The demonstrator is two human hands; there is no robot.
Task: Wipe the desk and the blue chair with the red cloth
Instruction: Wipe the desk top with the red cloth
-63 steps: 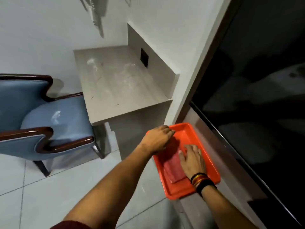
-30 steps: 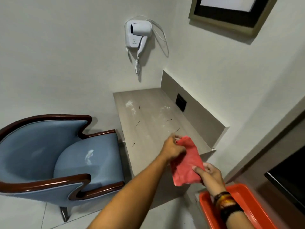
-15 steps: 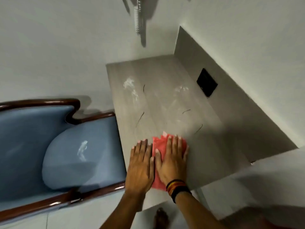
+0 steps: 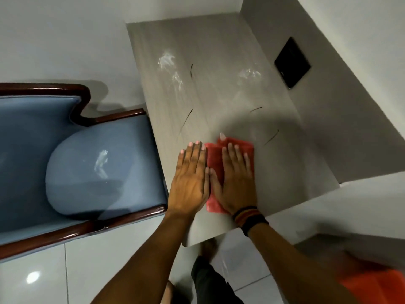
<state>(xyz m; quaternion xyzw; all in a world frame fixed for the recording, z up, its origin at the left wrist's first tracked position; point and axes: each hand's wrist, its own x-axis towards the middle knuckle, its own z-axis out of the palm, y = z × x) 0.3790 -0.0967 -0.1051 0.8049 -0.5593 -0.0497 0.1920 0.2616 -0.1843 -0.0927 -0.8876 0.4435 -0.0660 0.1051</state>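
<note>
Red cloth (image 4: 219, 172) lies flat on the desk (image 4: 219, 51), near its front edge. My right hand (image 4: 237, 183) is spread open on top of it, palm down; my left hand (image 4: 189, 183) is open and flat on the desk, touching the cloth's left side. Nothing gripped.

Best method, I judge: keep pressure even, push away from the front edge through the white smears (image 4: 168, 62) and dark strands (image 4: 186, 120).

Room: clear run ahead; backsplash (image 4: 328, 106) bounds the right, open edge at left beside the blue chair (image 4: 87, 172).

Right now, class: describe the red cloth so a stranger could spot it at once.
Find the grey desk in the wall corner, beside the blue chair. Near its front edge, the right hand presses flat on the red cloth, the desk's only red item.
</note>
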